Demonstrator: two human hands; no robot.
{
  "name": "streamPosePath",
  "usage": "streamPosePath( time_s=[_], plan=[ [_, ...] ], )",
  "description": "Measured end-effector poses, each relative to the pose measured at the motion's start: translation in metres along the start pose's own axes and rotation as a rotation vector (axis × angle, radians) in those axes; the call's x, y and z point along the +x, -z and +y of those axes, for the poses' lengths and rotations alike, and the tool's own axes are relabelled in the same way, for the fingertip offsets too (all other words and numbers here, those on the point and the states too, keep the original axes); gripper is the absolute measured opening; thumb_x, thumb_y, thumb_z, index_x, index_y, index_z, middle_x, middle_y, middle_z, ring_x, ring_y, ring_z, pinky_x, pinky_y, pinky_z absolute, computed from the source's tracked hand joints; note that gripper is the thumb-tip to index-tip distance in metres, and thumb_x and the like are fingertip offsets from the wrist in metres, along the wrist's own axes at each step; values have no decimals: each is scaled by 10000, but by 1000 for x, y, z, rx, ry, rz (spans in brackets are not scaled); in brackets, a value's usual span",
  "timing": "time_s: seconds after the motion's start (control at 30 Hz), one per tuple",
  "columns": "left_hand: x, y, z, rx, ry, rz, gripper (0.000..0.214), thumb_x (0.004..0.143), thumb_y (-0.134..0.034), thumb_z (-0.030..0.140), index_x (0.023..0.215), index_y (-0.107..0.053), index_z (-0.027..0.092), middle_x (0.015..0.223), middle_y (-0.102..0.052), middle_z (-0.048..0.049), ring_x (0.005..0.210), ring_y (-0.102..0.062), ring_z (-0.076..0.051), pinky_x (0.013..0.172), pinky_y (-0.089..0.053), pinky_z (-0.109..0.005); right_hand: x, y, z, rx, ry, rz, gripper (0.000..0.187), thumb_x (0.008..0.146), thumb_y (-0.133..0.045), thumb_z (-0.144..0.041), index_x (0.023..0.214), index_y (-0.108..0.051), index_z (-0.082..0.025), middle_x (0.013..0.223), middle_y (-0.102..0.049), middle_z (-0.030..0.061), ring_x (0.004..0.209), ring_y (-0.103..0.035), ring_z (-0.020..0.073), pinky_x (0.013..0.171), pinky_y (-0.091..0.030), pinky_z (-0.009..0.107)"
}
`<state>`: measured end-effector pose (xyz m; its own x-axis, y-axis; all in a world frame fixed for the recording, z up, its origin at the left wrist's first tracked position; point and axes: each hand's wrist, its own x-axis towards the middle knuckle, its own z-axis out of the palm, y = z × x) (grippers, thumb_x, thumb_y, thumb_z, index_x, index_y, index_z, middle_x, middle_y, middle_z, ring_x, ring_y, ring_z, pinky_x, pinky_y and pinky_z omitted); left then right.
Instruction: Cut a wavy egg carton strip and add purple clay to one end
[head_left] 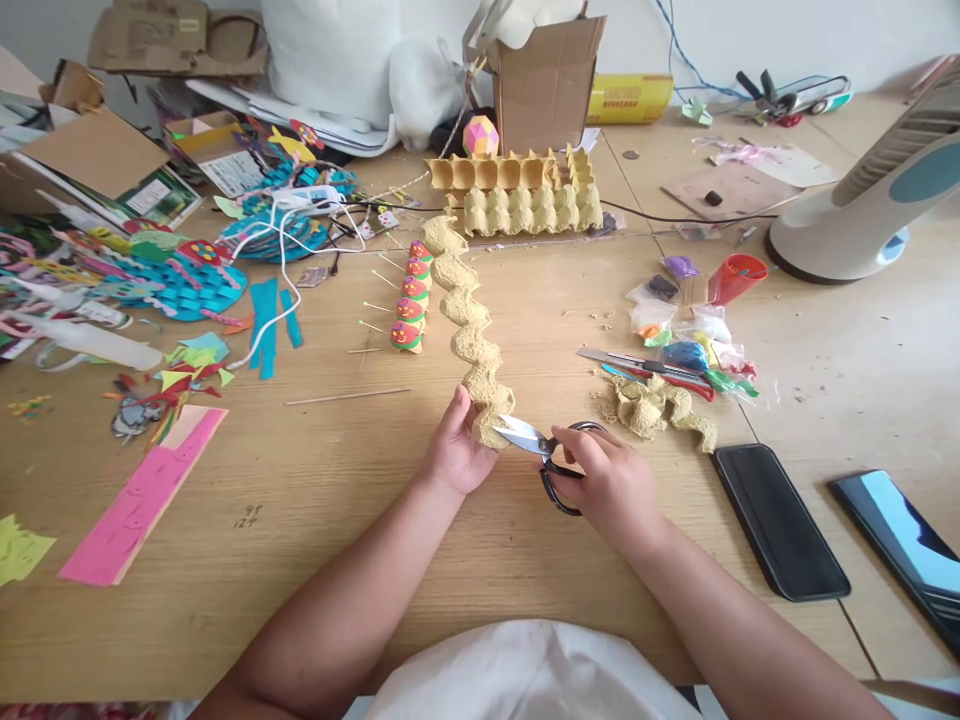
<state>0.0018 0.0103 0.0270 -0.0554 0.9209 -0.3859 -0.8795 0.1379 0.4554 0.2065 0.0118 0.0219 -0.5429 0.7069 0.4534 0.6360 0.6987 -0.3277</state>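
My left hand [463,447] grips the near end of a long strip of egg carton cups [471,322], which stretches away from me. In my right hand [611,475] is a pair of scissors [550,448] with black handles. Their blades point left and touch the strip's near cup, close to my left fingers. Left of the strip stands a row of painted cups [411,297], red and green with small faces. Thin sticks with pale tips [379,328] lie or stick out beside them. Cut carton scraps [651,405] lie right of the scissors.
Uncut egg carton pieces [532,208] lie at the back. A utility knife [645,365], clay bags [694,345] and a red cup [737,277] are at right, with two phones [780,520] nearer me. A pink paper strip [146,495] and woven blue crafts [187,290] lie left.
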Motion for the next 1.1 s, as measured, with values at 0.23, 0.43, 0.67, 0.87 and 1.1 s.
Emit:
streamPosePath(
  time_s=[0.23,0.43,0.67,0.87,1.1],
  plan=[
    [1,2,-1,5,-28,8,282,952,-682,448,1119,-722,224,862,-779,-1,712,-732,-122,639,-576,-202,2,2,-1,-37,-35,-18,255,953,-709,-359,1113,-703,-160,753,-745,51,646,-677,205,563,-406,302],
    [1,1,-1,-4,-40,1,300,966,-662,422,1200,-707,240,863,-775,-4,705,-721,-126,632,-571,-208,2,1,-3,-78,-65,0,232,946,-711,-376,1063,-715,-176,684,-722,26,602,-650,188,540,-343,291],
    [0,0,-1,25,-54,-7,327,972,-650,424,1244,-698,249,887,-776,-13,745,-727,-134,656,-576,-212,-1,0,-1,-22,-130,-29,195,920,-726,-354,1049,-700,-210,670,-710,17,574,-622,173,540,-314,279],
    [-2,2,-1,56,-57,-43,364,930,-704,447,1248,-693,270,918,-777,-6,771,-728,-139,661,-601,-226,2,-5,1,556,-528,-40,299,845,-781,-451,959,-589,-252,598,-576,-52,510,-507,138,516,-318,250],
    [-1,5,-1,55,-27,-70,369,907,-735,432,1220,-704,241,897,-768,-13,762,-721,-141,643,-600,-224,19,3,-5,1456,-855,10,367,955,-527,-633,1018,-480,-275,621,-555,-49,487,-453,146,449,-341,249]
  ],
)
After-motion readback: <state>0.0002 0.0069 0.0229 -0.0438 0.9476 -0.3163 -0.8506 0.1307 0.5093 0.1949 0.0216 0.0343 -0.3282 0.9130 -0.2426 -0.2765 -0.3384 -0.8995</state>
